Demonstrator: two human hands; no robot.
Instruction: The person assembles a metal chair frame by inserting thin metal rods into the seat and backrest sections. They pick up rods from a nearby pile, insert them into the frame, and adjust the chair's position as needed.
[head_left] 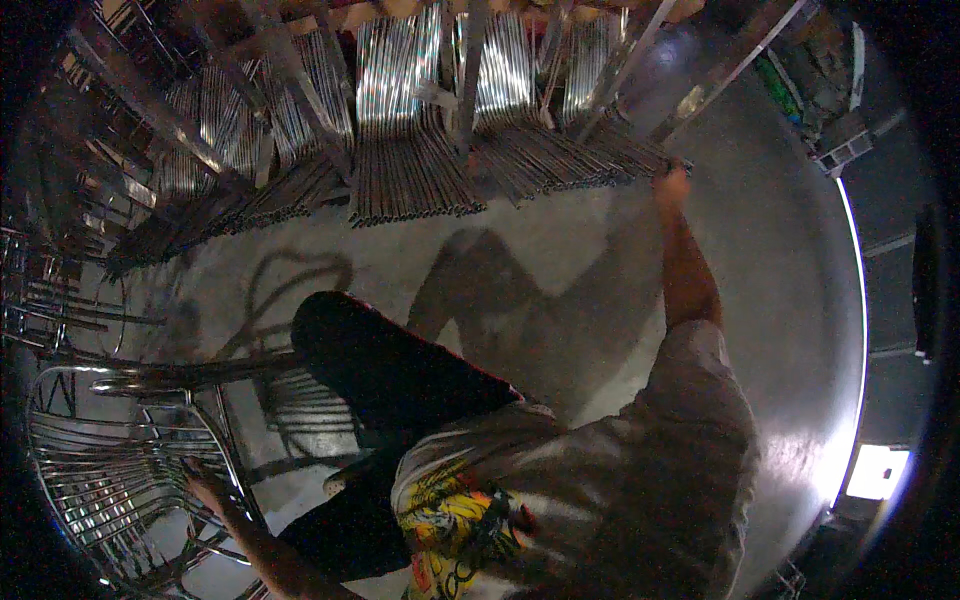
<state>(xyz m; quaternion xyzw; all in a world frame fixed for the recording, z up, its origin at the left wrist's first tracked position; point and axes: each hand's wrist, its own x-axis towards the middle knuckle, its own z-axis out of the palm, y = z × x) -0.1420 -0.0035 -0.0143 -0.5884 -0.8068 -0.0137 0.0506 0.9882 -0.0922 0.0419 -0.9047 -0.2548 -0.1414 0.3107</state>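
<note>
- Head view looks down on a person in a grey printed shirt and dark trousers, standing on a grey concrete floor.
- Left hand rests on a chrome wire chair frame at lower left; fingers lie on the frame's rim, but grip is too dark to tell.
- Right hand reaches far forward, arm straight, to the end of a bundle of metal tubes; it touches the tube ends, closure not readable.
- More tube bundles lie fanned in a row along the top, leaning against metal racks.
- Chair frame sits well apart from the tube bundles, beside the person's left leg.
- Shadows of the person fall on the floor between both.
</note>
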